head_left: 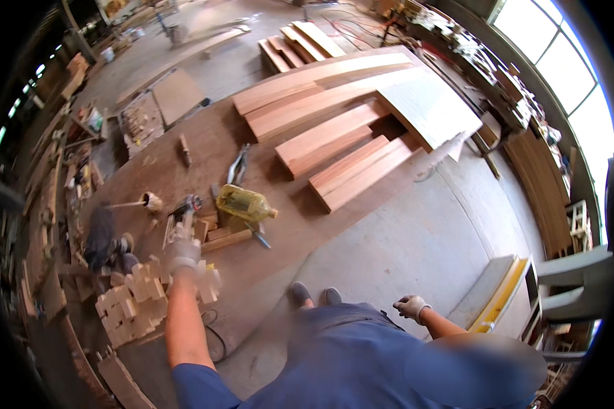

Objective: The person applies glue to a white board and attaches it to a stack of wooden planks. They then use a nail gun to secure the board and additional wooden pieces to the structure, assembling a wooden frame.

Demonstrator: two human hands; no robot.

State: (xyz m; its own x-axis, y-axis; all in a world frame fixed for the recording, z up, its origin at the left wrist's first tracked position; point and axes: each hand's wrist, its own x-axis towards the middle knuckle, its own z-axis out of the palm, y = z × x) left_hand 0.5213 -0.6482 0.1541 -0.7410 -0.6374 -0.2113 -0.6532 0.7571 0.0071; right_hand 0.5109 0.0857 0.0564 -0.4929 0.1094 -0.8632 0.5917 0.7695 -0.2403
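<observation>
My left hand (183, 253), in a pale glove, reaches over the near left edge of the brown worktable (259, 211). Motion smears its fingers, so I cannot tell whether they grip anything. Just beyond them are small wood blocks (218, 237) and a dark power tool (188, 204). A yellowish clear plastic bottle (242, 203) lies on its side to the right of these. Stacked pale wood blocks (133, 303) sit below and left of the hand. Away from the table, my right hand (411, 308), also gloved, hangs at my right side with curled fingers and nothing visible in it.
Reddish wooden boards (348, 140) and a pale sheet-like panel (430, 102) lie across the table's far right. Pliers-like tools (238, 165) rest near the middle. A yellow-edged panel (501, 296) stands at my right. A cable (218, 337) trails on the floor at left.
</observation>
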